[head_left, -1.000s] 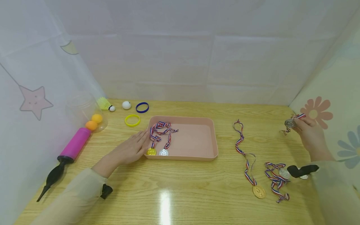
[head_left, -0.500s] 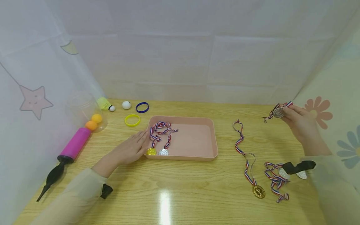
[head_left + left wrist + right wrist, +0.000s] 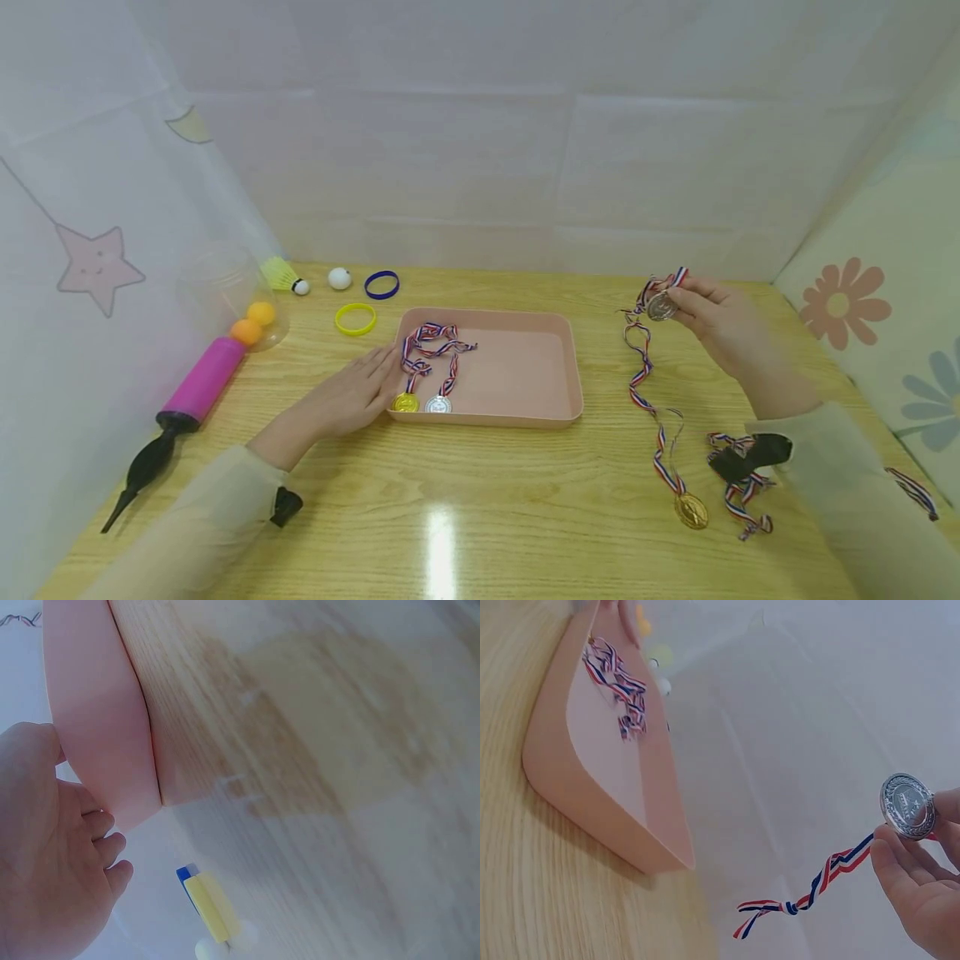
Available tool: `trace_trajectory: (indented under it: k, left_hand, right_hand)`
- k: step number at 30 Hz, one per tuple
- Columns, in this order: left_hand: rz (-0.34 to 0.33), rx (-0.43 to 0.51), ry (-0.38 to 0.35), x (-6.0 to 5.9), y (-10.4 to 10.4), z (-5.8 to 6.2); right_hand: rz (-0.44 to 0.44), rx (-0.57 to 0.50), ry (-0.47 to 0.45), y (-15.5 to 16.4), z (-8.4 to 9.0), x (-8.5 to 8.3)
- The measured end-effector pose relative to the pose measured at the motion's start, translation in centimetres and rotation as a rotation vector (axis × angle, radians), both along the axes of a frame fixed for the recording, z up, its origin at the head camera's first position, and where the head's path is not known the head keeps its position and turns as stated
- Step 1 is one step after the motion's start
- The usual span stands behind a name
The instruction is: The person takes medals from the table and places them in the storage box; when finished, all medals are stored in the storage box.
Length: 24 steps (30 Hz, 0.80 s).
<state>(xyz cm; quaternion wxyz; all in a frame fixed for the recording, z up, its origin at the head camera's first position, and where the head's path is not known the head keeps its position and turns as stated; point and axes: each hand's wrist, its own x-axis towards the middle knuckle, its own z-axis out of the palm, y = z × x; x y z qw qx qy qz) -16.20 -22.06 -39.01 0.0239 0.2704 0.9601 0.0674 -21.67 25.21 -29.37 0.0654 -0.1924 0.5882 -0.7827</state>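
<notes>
My right hand (image 3: 720,325) pinches a silver medal (image 3: 662,306) between thumb and fingers, held up right of the tray. Its striped red, white and blue ribbon (image 3: 832,871) trails from the fingers with a knotted end. Flat against the left side of the pink tray (image 3: 525,421) lies my left hand (image 3: 345,400), its fingers extended; the left wrist view shows its fingertips (image 3: 112,847) at the tray's wall. Inside the tray, a gold medal (image 3: 406,403) and another silver medal (image 3: 438,404) lie side by side at the front left, ribbons spread behind them.
Right of the tray lies a gold medal (image 3: 691,511) with its ribbon stretched out. A bunched ribbon (image 3: 742,500) is partly under my right forearm. At left are a pink pump (image 3: 201,379), orange balls (image 3: 246,332), a shuttlecock (image 3: 281,275), a white ball (image 3: 340,278), and yellow (image 3: 356,319) and blue wristbands (image 3: 382,285).
My right hand has carried the silver medal leftward from the far right toward the tray, its ribbon trailing. The left hand has stayed at the tray's side.
</notes>
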Motion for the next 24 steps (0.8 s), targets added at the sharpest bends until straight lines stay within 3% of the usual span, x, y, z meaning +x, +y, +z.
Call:
trace_trajectory:
  k: [8, 17, 24]
  left_hand:
    - [0.007, 0.002, -0.012, -0.1, 0.0, -0.1]
    - [0.011, 0.018, -0.013, 0.0, 0.1, 0.2]
    - [0.019, 0.007, -0.025, -0.1, 0.2, -0.1]
  right_hand:
    - [0.049, 0.254, -0.037, -5.2, -0.6, 0.5]
    - [0.107, 0.393, -0.006, -10.6, -2.0, -0.3]
    - [0.181, 0.416, 0.031, -14.0, -3.4, -0.8]
